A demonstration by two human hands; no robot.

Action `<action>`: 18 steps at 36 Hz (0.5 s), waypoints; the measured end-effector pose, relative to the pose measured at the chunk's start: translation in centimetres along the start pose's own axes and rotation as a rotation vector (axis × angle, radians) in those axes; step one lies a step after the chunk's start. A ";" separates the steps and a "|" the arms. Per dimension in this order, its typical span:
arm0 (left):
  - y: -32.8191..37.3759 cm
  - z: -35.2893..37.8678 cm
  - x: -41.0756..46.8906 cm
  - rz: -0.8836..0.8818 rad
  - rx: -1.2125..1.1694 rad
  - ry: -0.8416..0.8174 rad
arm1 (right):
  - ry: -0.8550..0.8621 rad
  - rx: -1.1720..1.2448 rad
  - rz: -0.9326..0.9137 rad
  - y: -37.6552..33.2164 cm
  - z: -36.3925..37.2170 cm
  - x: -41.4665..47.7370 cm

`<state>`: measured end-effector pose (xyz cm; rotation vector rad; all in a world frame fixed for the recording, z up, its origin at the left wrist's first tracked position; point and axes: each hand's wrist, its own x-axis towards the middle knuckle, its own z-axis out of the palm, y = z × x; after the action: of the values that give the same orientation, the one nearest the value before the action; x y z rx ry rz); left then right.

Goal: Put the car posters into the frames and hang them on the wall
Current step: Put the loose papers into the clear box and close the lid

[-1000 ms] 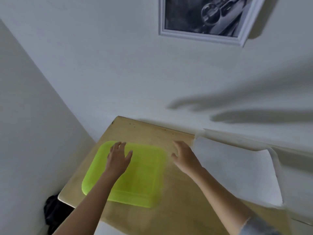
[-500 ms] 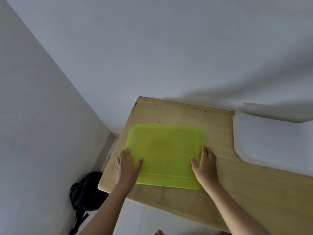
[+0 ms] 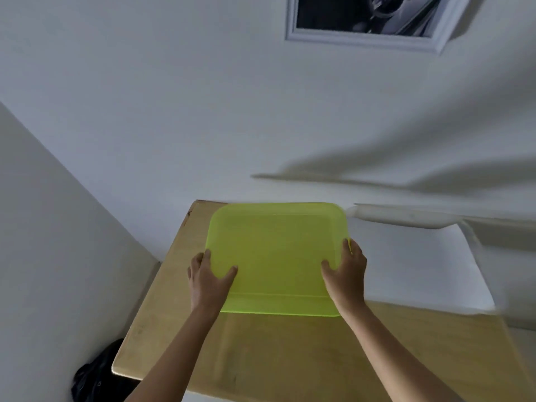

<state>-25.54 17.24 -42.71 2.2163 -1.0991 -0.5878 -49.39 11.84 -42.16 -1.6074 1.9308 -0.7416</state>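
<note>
A translucent lime-green tray (image 3: 275,256) is held above the wooden table (image 3: 290,352), tilted up toward the wall. My left hand (image 3: 207,281) grips its left edge, thumb on the top face. My right hand (image 3: 345,274) grips its right edge the same way. On the wall at the top hangs a white-framed car poster (image 3: 368,21), only its lower part in view. A large white sheet (image 3: 420,265) lies on the table to the right, its far edge curled up against the wall.
The table stands in a corner, with a white wall behind it and another to the left. A black bag (image 3: 95,375) lies on the floor beside the table's left front corner.
Both hands went from reaching over the table to gripping the tray's sides, and they have lifted it off the table and toward the wall. The view tipped down, then back up.
</note>
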 end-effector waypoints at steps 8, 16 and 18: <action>10.5 9.6 -3.5 0.088 0.052 -0.091 | 0.102 -0.019 0.122 8.0 -10.1 4.7; 17.6 17.7 -6.5 0.131 0.113 -0.177 | 0.106 -0.053 0.213 16.3 -17.3 8.1; 18.4 18.9 -7.0 0.144 0.127 -0.185 | 0.102 -0.056 0.209 17.8 -18.2 8.8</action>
<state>-51.29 8.20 -43.24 2.1992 -1.4134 -0.6885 -75.90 7.35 -41.90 -1.3955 2.1698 -0.7014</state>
